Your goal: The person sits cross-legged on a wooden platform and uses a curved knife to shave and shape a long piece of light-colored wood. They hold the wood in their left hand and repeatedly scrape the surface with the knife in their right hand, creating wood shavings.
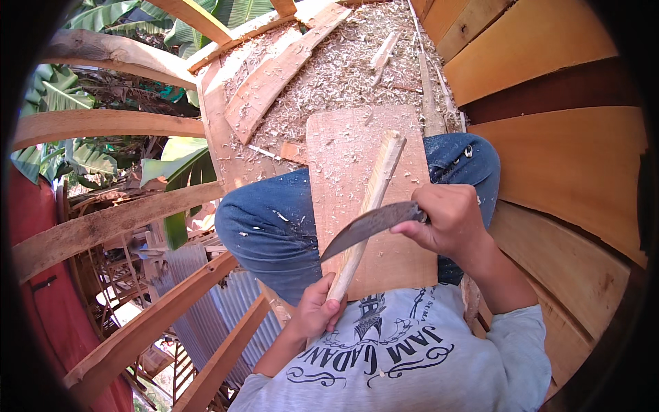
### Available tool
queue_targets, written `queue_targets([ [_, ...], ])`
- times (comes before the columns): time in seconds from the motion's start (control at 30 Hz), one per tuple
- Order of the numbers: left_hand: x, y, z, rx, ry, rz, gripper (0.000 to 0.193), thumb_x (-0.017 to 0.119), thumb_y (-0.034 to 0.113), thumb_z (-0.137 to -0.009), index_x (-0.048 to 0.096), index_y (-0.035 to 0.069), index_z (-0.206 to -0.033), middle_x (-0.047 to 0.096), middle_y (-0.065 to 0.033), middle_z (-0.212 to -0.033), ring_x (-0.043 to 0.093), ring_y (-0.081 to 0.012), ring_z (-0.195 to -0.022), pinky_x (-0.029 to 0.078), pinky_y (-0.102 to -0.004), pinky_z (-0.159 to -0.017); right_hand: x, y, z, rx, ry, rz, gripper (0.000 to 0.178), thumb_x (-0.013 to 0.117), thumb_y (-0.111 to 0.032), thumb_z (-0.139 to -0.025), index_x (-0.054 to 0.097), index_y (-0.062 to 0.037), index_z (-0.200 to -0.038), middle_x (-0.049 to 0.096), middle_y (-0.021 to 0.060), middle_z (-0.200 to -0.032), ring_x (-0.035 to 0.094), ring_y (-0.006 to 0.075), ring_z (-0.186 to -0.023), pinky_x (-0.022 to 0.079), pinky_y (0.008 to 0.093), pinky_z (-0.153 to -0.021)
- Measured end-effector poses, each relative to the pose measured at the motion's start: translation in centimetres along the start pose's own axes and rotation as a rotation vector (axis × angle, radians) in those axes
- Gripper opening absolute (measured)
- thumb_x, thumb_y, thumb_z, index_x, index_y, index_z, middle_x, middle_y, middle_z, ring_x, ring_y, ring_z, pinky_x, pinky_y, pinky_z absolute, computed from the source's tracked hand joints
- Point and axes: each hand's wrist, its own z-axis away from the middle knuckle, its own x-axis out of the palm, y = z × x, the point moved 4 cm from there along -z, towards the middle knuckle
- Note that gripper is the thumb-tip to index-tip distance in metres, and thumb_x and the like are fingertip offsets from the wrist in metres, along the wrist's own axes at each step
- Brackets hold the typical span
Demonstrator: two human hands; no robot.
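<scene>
A pale whittled stick (377, 185), faceted and rough at its far end, slants over the lap board (405, 264), its long axis running from the board's near edge away from the person and slightly right. The left hand (319, 310) has its fingers clamped around the near end. The right hand (447, 221), over the board's right side, has its fingers closed on the handle of a knife (364, 230); the dark, curved steel blade crosses the stick, tip toward the near left. Dust-flecked denim jeans (268, 220) support the board. Beyond it, curly wood shavings (343, 79) surround a tapering plank (278, 79).
</scene>
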Motion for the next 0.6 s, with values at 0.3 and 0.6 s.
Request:
queue_targets([
  [0.3,-0.3,0.1,0.1,0.004,0.043,-0.094,0.044,0.053,0.045,-0.091,0.044,0.002,-0.091,0.045,0.0020,-0.057,0.039,-0.0025,-0.039,0.032,-0.0177,-0.036,1.8,-2.1,0.8,-0.129,-0.215,-0.036,0.049,0.066,-0.049,-0.077,0.050,-0.0059,-0.059,0.048,0.0095,-0.051,0.055,0.0264,-0.046,0.041,0.0339,-0.042],
  [0.6,0.1,0.2,0.8,0.048,0.070,-0.298,0.037,0.055,0.037,-0.091,0.042,0.003,-0.085,0.047,0.0016,-0.052,0.045,-0.0052,-0.041,0.034,-0.0201,-0.039,2.8,0.3,0.8,-0.078,-0.026,-0.193,0.051,0.067,-0.051,-0.074,0.050,-0.0055,-0.058,0.046,0.0079,-0.051,0.053,0.0255,-0.045,0.041,0.0333,-0.042],
])
